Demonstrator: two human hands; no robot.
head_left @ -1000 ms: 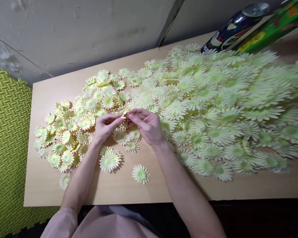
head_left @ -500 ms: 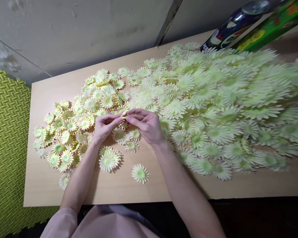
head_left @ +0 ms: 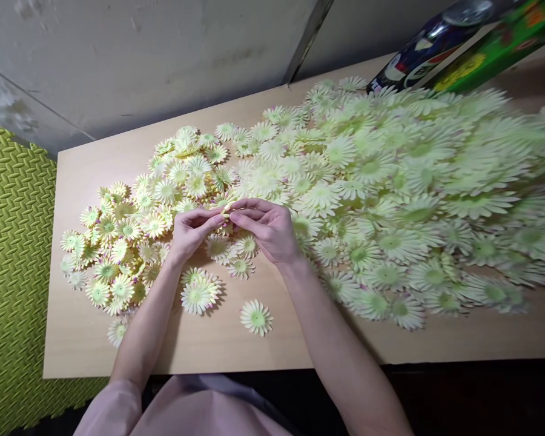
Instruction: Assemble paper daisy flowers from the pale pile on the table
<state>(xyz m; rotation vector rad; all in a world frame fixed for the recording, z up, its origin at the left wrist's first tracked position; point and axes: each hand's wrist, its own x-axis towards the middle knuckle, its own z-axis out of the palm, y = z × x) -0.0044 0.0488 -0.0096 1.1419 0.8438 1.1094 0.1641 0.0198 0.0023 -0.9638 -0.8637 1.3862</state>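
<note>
Flower, small and pale yellow, is pinched in the fingertips of the left hand and the right hand, over the worktop. Flat, many-petalled loose flowers heap towards its left and right edges. Near the far edge, a shiny can leans against a green box, contents hidden. Ridged green mat borders the left edge.

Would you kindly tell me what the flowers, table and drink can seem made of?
Flowers: probably matte fabric or thin plastic, given uniform petals. Table: wood or laminate, pale, faintly grained. Drink can: likely glossy metal, by its silvery top.
</note>
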